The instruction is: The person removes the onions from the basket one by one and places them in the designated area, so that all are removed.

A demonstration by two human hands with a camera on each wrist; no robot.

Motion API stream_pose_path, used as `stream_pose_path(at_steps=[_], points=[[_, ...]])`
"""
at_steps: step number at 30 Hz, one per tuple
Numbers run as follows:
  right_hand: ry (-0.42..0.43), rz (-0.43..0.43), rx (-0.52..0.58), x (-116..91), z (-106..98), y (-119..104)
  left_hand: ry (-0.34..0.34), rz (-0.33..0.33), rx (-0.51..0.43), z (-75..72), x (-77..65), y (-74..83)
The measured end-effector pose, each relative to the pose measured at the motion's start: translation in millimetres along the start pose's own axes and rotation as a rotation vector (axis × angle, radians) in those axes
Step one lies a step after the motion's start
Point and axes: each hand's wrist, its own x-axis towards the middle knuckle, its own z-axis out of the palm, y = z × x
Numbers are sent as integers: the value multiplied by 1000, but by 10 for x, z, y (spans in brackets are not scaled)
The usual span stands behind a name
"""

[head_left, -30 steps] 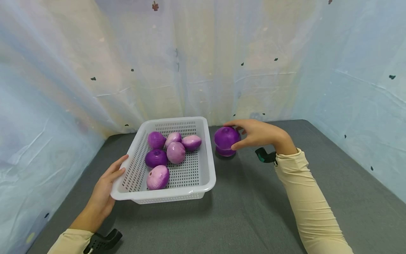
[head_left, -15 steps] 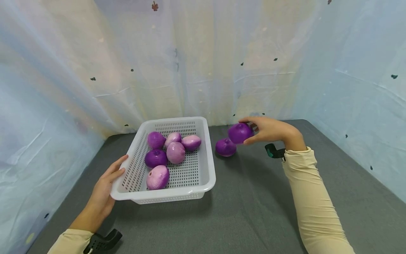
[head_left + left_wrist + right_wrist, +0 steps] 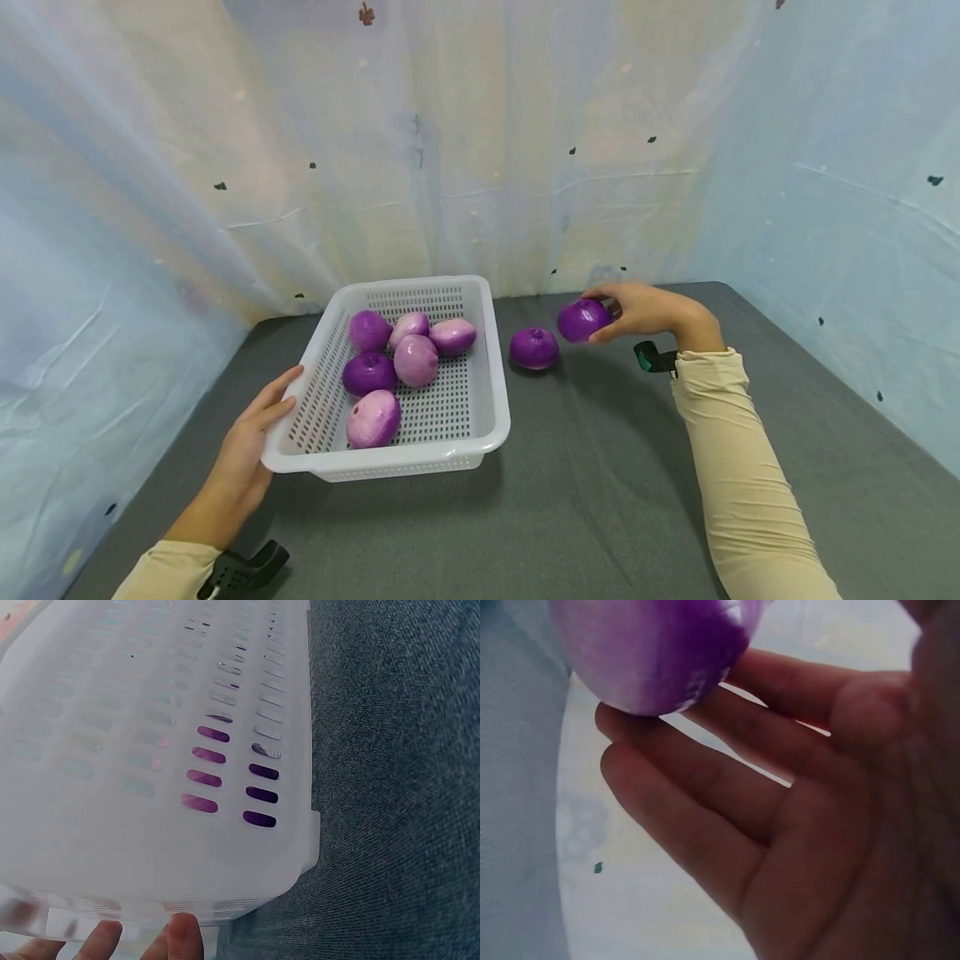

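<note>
My right hand (image 3: 648, 315) pinches a shiny purple onion (image 3: 583, 321) between thumb and fingers. In the right wrist view the onion (image 3: 656, 652) sits at the fingertips, paler on one side. Just left of it, a second purple onion (image 3: 534, 348) rests on the grey cloth. My left hand (image 3: 243, 450) holds the left rim of a white perforated basket (image 3: 491, 400). Several onions lie in the basket, some deep purple like the one (image 3: 368, 373) near its left side, others pale pink like the front one (image 3: 373, 419). Fingertips (image 3: 184, 937) show at the basket's edge in the left wrist view.
A grey cloth (image 3: 570, 508) covers the table. Pale patterned curtains (image 3: 465, 167) hang behind it and along both sides. A black wrist mount (image 3: 243, 571) sits on the left wrist, another (image 3: 654, 358) on the right.
The right hand has drawn the upper onion rightward off the lower one, which now shows fully, and has lowered it slightly in the last half second. The left hand and basket stay put.
</note>
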Motion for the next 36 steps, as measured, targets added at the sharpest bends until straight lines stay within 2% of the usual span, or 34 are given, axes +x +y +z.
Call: stream_pose_path(at_steps=[9,16,21,36], points=[[-79,53,51,67,77,190,17,-23,-3,6,-2,19],[-119,55,102,131,159,344,13,-18,-4,11,3,18],[-119,64,83,170,207,428,15,-20,0,11,10,15],[-126,78,128,204,255,528,14,-18,0,18,7,14]])
